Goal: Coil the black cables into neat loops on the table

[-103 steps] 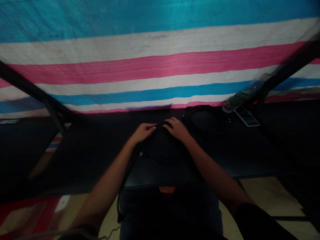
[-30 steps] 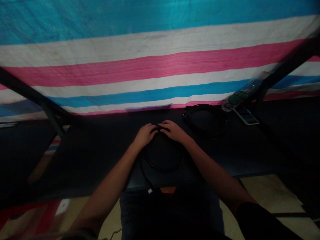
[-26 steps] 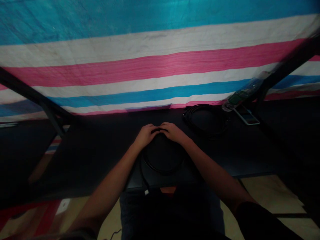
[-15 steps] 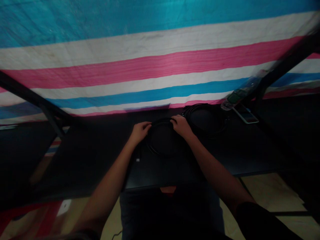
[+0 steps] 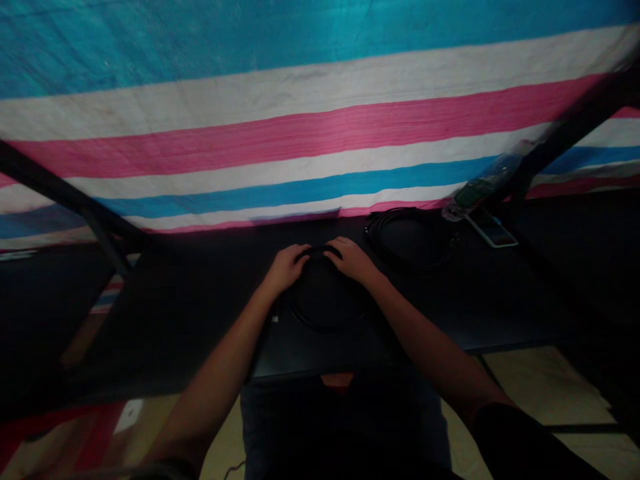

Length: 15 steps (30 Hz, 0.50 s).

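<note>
The cable (image 5: pixel 319 249) loops from my grip towards me; my left hand (image 5: pixel 286 269) and right hand (image 5: pixel 351 259) pinch its far arc narrowly, apparently to bunch the strands. Right of the grip, another coil (image 5: pixel 379 241) lies on the worktop (image 5: pixel 310 359).

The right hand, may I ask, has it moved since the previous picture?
Yes, the right hand has shifted left, away from the coiled cable near the bottle.
</note>
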Motion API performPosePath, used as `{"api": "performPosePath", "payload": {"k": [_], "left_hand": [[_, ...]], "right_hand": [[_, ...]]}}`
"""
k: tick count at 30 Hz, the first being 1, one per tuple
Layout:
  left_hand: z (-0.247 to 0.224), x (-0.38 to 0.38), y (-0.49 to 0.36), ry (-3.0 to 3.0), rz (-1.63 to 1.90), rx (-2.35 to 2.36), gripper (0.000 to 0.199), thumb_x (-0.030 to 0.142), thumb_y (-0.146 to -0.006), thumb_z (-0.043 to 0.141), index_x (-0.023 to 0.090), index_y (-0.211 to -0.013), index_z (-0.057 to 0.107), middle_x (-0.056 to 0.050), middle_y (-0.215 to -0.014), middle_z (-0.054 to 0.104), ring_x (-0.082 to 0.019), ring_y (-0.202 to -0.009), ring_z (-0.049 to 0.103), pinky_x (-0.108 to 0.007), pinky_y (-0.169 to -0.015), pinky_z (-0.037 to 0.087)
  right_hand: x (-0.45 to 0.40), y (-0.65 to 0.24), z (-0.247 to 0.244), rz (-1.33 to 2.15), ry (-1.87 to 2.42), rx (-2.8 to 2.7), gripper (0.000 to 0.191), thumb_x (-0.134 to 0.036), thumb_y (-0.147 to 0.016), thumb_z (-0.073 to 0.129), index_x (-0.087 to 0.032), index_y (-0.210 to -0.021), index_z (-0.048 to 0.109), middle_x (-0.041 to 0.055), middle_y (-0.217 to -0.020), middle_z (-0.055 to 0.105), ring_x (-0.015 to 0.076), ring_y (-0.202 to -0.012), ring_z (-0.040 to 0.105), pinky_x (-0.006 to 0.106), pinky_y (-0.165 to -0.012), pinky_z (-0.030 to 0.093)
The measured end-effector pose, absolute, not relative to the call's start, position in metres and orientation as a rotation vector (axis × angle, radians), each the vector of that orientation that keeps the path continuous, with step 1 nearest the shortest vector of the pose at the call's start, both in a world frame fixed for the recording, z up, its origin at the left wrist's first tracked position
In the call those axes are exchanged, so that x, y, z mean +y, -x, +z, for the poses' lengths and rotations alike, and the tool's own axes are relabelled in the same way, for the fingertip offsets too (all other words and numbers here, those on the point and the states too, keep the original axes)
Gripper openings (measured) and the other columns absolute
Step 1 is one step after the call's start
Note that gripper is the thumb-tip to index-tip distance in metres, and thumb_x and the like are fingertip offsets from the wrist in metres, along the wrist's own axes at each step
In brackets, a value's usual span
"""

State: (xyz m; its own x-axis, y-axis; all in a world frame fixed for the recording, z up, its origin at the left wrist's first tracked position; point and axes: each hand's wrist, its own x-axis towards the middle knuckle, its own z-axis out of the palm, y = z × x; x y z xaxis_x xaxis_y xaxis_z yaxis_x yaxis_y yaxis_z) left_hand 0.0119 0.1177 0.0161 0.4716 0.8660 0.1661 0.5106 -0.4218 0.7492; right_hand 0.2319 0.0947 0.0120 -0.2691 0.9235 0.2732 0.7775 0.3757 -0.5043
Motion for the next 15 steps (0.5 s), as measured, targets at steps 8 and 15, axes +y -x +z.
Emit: {"api": "performPosePath", "payload": {"k": [8, 15], "left_hand": [[0.018, 0.12, -0.013, -1.34, 0.713, 1.064, 0.032, 0.029, -0.088, 0.063, 0.013, -0.116, 0.064, 0.002, -0.068, 0.056, -0.005, -0.044, 0.041, -0.018, -0.042, 0.032], [0.021, 0.128, -0.007, -1.227, 0.777, 1.128, 0.026, 0.027, -0.093, 0.055, 0.014, -0.114, 0.061, 0.002, -0.069, 0.052, -0.005, -0.048, 0.042, -0.018, -0.045, 0.033]], "right_hand": [[0.1, -0.239, 0.011, 0.425, 1.594, -1.854, 0.023, -0.022, -0.095, 0.052, -0.017, -0.11, 0.07, 0.011, -0.106, 0.073, 0.0238, -0.1, 0.067, 0.034, -0.091, 0.048], [0.1, -0.241, 0.014, 0.462, 1.591, -1.65, 0.018, -0.024, -0.092, 0.055, -0.017, -0.099, 0.069, 0.0102, -0.095, 0.072, 0.0233, -0.088, 0.066, 0.035, -0.082, 0.05]]}}
